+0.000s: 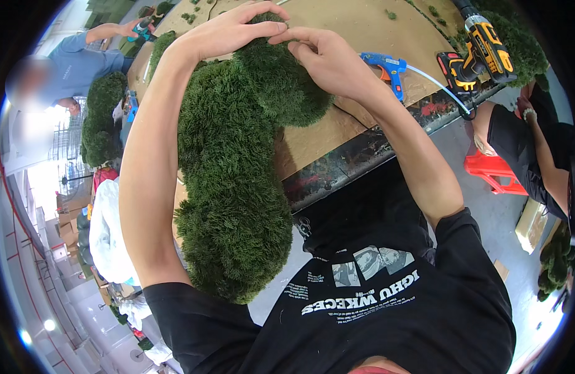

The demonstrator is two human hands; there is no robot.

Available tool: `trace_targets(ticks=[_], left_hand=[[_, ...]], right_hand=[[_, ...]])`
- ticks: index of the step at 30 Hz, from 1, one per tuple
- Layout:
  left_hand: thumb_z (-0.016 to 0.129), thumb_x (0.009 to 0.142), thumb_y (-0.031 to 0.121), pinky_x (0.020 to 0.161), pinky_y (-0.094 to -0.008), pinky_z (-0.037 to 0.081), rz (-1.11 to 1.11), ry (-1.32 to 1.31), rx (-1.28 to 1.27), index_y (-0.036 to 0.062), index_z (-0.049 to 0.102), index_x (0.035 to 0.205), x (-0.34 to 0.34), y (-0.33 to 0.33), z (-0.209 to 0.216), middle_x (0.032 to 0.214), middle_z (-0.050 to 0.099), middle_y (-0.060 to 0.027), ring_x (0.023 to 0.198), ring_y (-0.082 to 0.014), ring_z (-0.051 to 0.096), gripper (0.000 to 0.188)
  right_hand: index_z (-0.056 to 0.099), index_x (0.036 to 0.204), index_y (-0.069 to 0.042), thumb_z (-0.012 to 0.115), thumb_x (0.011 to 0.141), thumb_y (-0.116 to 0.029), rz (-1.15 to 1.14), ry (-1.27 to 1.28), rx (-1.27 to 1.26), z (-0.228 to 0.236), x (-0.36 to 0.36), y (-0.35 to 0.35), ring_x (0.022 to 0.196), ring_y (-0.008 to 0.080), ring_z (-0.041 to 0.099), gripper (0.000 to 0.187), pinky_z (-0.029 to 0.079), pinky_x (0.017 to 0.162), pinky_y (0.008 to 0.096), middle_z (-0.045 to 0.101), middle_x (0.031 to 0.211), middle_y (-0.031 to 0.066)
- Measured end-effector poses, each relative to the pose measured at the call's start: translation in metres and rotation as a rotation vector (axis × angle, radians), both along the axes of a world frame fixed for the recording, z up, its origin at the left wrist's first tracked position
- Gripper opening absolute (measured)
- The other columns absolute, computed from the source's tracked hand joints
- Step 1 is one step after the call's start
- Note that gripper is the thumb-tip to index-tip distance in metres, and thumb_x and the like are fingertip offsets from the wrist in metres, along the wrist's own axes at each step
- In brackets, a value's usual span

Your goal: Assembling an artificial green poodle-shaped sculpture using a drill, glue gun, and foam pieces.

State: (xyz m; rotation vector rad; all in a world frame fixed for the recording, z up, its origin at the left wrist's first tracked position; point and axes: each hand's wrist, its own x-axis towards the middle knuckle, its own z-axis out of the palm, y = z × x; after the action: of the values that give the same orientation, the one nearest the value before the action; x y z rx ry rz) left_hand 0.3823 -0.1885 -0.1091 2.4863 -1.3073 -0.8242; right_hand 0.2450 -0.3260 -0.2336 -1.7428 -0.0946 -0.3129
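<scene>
A large, lumpy piece of artificial greenery [228, 168], covered in dark green sprigs, extends from the table over its near edge towards me. My left hand [234, 28] curves over the far end of its rounded upper lobe [287, 87], fingers bent on the foliage. From the other side, my right hand [328, 59] grips the same lobe, its thumb and index finger drawn close together. The fingertips of both hands nearly meet there. Foliage partly hides what lies between them. To the right of my right hand lies a blue glue gun [387, 70] with a pale cord.
A yellow-and-black cordless drill [481, 53] rests at the table's right edge. Green scraps [390, 15] dot the brown tabletop [337, 140]. At left, a co-worker [82, 62] holds a teal power tool [141, 30]. Another person [524, 137] sits at right by a red stool [493, 174].
</scene>
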Motion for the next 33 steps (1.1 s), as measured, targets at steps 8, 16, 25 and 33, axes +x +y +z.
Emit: trace_targets(ticks=[8,16,25,33], left_hand=[[0.067,0.097,0.036,0.115,-0.0434,0.035,-0.158,-0.002,0.057,0.0120,0.052,0.144,0.008,0.005,0.005,0.146,0.051,-0.0153,0.136,-0.0297,0.047,0.055],[0.062,0.102,0.029,0.115,-0.0425,0.035,-0.098,0.032,0.067,0.0124,0.053,0.143,0.005,0.002,0.006,0.145,0.052,-0.0139,0.135,-0.0284,0.047,0.045],[0.059,0.103,0.025,0.113,-0.0404,0.037,-0.030,0.086,0.019,0.0111,0.052,0.143,0.005,0.004,0.003,0.142,0.053,-0.0120,0.131,-0.0251,0.049,0.043],[0.058,0.103,0.022,0.108,-0.0376,0.040,-0.016,0.135,0.024,0.0095,0.052,0.143,0.006,0.005,0.000,0.136,0.055,-0.0092,0.124,-0.0208,0.051,0.043]], right_hand=[[0.071,0.129,-0.006,0.052,0.105,-0.013,0.037,0.047,0.052,-0.003,0.001,-0.004,0.058,0.0024,0.033,0.031,0.029,0.053,0.0250,0.035,0.065,-0.0101],[0.073,0.128,-0.008,0.051,0.105,-0.012,0.019,0.053,0.050,-0.012,-0.004,-0.007,0.059,0.0017,0.034,0.031,0.030,0.052,0.0243,0.038,0.066,-0.0102],[0.073,0.117,-0.005,0.054,0.103,-0.013,-0.026,0.027,0.075,0.003,-0.050,-0.009,0.060,0.0049,0.043,0.026,0.036,0.055,0.0271,0.049,0.067,-0.0050],[0.069,0.083,0.000,0.069,0.097,-0.027,0.430,-0.031,0.544,0.065,-0.154,-0.006,0.056,0.0171,0.054,0.031,0.038,0.050,0.0305,0.066,0.073,0.0060]])
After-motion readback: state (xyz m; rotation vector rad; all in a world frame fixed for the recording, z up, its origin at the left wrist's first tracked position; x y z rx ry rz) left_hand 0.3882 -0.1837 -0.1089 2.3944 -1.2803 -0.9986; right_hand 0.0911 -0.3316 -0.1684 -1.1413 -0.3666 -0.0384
